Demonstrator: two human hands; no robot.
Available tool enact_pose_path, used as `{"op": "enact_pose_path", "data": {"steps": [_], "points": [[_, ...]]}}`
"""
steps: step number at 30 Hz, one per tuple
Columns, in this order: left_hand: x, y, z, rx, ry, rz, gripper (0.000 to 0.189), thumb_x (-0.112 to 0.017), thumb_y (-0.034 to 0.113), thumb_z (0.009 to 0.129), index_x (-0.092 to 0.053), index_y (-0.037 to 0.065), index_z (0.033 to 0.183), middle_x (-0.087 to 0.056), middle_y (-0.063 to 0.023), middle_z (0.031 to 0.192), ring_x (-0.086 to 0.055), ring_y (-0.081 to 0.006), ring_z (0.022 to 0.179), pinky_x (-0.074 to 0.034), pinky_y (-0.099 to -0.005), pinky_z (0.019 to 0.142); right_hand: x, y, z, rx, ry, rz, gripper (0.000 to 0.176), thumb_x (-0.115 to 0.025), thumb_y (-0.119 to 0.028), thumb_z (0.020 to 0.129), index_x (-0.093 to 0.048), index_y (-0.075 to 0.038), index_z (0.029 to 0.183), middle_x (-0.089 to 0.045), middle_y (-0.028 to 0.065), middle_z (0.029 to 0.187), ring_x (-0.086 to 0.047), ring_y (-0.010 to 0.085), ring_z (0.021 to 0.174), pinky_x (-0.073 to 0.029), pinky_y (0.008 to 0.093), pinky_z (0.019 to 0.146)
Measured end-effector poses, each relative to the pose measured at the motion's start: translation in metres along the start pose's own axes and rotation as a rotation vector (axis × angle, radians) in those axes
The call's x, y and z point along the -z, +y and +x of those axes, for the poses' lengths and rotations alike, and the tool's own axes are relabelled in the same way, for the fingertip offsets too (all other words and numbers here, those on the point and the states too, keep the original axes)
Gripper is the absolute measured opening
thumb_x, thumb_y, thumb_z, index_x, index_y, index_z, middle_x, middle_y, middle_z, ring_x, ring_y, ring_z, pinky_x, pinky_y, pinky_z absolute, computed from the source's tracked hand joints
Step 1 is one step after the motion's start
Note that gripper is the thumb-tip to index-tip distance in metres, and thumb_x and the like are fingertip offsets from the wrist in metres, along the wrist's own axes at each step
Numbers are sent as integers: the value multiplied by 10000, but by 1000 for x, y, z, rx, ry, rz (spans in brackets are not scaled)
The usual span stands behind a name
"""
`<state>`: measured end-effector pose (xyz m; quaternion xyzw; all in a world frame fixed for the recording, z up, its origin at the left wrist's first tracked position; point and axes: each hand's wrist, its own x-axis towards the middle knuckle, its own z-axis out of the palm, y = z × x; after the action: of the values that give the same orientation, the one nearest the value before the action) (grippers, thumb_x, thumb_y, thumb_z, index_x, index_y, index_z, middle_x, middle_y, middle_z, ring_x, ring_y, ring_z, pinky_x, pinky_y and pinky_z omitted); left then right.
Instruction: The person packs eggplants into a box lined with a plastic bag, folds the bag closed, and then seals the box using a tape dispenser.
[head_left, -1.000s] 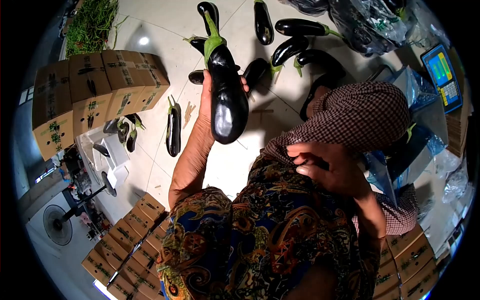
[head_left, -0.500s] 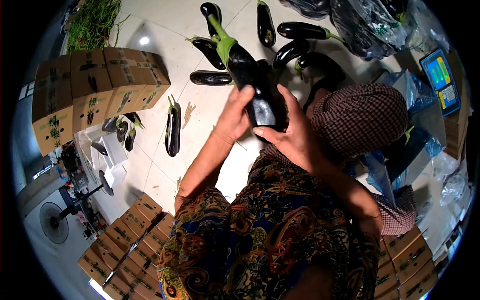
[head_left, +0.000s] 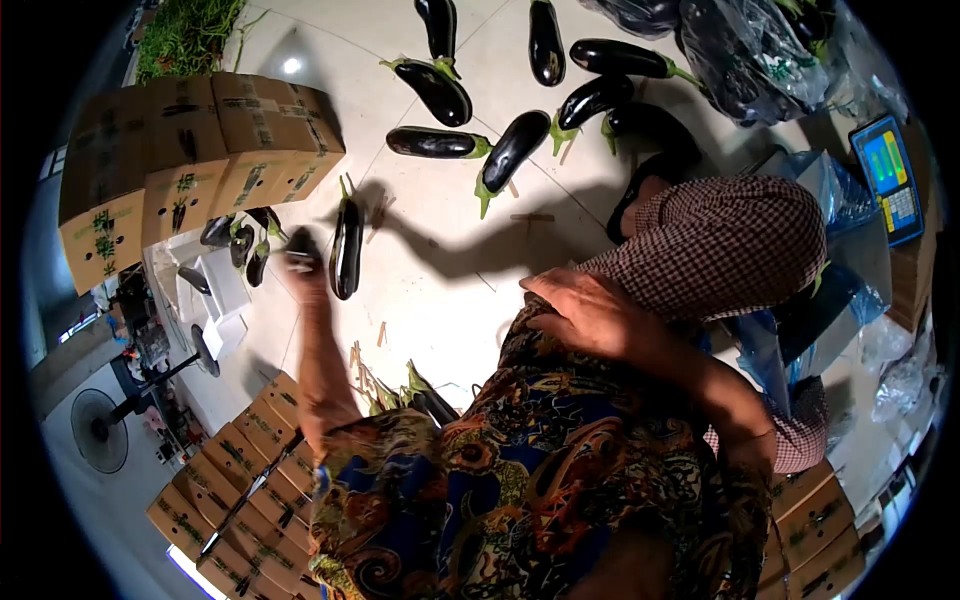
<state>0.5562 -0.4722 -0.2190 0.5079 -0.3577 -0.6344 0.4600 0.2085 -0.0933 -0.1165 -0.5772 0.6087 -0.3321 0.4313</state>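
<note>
My left hand (head_left: pixel 305 280) is stretched out to the left over the floor, smeared by motion. A dark, blurred shape (head_left: pixel 302 243) shows at its fingertips, and I cannot tell whether the hand grips it. Just right of that hand lies a long, dark purple eggplant (head_left: pixel 346 248) with a green stem. My right hand (head_left: pixel 585 308) rests with its fingers laid out on the clothing over my lap, holding nothing. Farther out, one eggplant (head_left: pixel 514 152) lies at a slant, its green cap toward me. Several more, such as this eggplant (head_left: pixel 432 142), are spread around it.
Brown cartons (head_left: pixel 190 140) stand at the left, with small eggplants (head_left: pixel 242 243) and a white foam box (head_left: pixel 222 300) beside them. More cartons (head_left: pixel 240 470) lie lower left, near a fan (head_left: pixel 100 430). Clear bags (head_left: pixel 745 60) hold eggplants; a blue scale (head_left: pixel 887 180) sits right.
The large eggplant held in both hands has left that spot. My left hand has swung out to the left; my right hand has dropped to my lap. Eggplants by my left elbow now show.
</note>
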Motion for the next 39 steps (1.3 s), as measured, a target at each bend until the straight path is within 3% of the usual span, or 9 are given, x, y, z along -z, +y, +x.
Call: {"op": "enact_pose_path", "data": {"steps": [4, 8, 11, 14, 17, 25, 28, 34, 39], "points": [[1, 66, 53, -228, -271, -87, 375, -394, 355, 964, -557, 49, 1107, -629, -75, 990, -587, -169, 931, -497, -293, 828, 5, -6, 5, 64, 96, 95, 412, -642, -154, 851, -512, 68, 1173, -619, 216, 990, -637, 326, 840, -528, 395, 735], [-92, -51, 36, 98, -305, 319, 421, -542, 249, 898, -444, 56, 1259, -623, -84, 1049, -603, -203, 982, -485, -315, 847, 11, -10, 11, 74, 181, 114, 409, -669, -136, 828, -529, 72, 1151, -628, 209, 949, -642, 318, 824, -528, 386, 729], [-142, -174, 10, 68, -813, 539, 627, -718, 236, 813, -420, 38, 1329, -611, -127, 1178, -585, -160, 1045, -493, -275, 869, 17, -7, 5, -47, 134, 137, 401, -662, -133, 834, -532, 72, 1153, -630, 206, 935, -639, 324, 833, -528, 394, 731], [-174, -296, -7, -421, -701, 934, 757, -788, 358, 708, -450, 47, 1309, -632, -169, 1077, -625, -265, 982, -503, -349, 845, 21, -6, -2, -72, 163, 150, 374, -638, -141, 857, -540, 72, 1148, -632, 210, 947, -637, 327, 853, -528, 395, 740], [-216, -274, -57, -313, -534, 1498, 610, -793, 301, 688, -511, 58, 1171, -566, -193, 1086, -594, -341, 952, -482, -425, 817, 23, -9, -1, -97, 176, 160, 381, -639, -161, 860, -544, 74, 1145, -632, 217, 972, -636, 335, 873, -528, 394, 753], [-196, -275, -48, 195, -461, 673, 810, -800, 467, 657, -464, -8, 1221, -601, -159, 1046, -589, -230, 884, -469, -320, 813, 23, -2, 7, -114, 183, 184, 401, -646, -187, 860, -551, 41, 1175, -630, 217, 1016, -635, 339, 909, -524, 394, 786], [-185, -275, 28, 382, 32, 313, 920, -801, 482, 683, -361, -105, 1240, -585, -177, 1108, -621, -258, 873, -536, -358, 742, 26, -2, 8, -189, 120, 187, 402, -655, -185, 853, -562, -16, 1205, -636, 193, 1060, -637, 321, 942, -517, 380, 823], [-217, -258, 68, 535, 207, 29, 432, -729, 56, 757, -483, 4, 1109, -626, -136, 965, -657, -311, 779, -571, -509, 617, 26, -1, 11, -257, 83, 212, 418, -673, -177, 835, -555, -31, 1208, -632, 188, 1068, -643, 316, 927, -530, 378, 796], [-183, -220, 41, 490, -53, -131, 285, -662, 175, 841, -551, 24, 1056, -616, -93, 999, -613, -276, 927, -523, -439, 788, 29, -4, 14, -258, 91, 257, 410, -670, -179, 834, -553, -34, 1200, -631, 187, 1068, -641, 322, 934, -527, 386, 802]]}}
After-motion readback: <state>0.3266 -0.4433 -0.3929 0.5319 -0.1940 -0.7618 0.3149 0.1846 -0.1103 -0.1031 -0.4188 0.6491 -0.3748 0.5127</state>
